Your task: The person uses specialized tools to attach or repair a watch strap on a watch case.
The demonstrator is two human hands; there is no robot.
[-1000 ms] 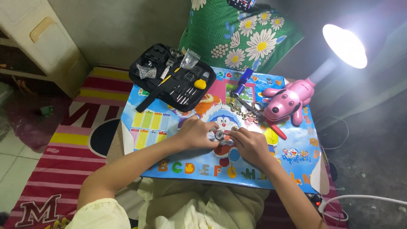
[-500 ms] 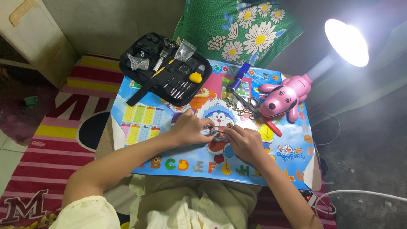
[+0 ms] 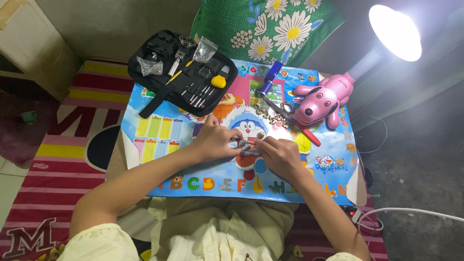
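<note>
Hands unmoved, cartoon table (image 3: 159, 135) (lamp-lit), striped rug (image 3: 58, 164)

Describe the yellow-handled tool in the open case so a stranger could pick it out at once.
Start at the black zip-open tool case lying at the far left corner of the blue cartoon mat. Look to the case's right edge, past the row of thin metal pins. The yellow-handled tool lies there, the only thing in the case with a rounded, bright yellow bulb.

A blue cartoon mat (image 3: 159, 145) with bright letters is covering the bench. A black tool case (image 3: 159, 92) is showing a yellow knob. A pink dog lamp (image 3: 321, 101), a green daisy-print pillow (image 3: 241, 24) and a red-striped rug (image 3: 63, 164) are surrounding it.
</note>
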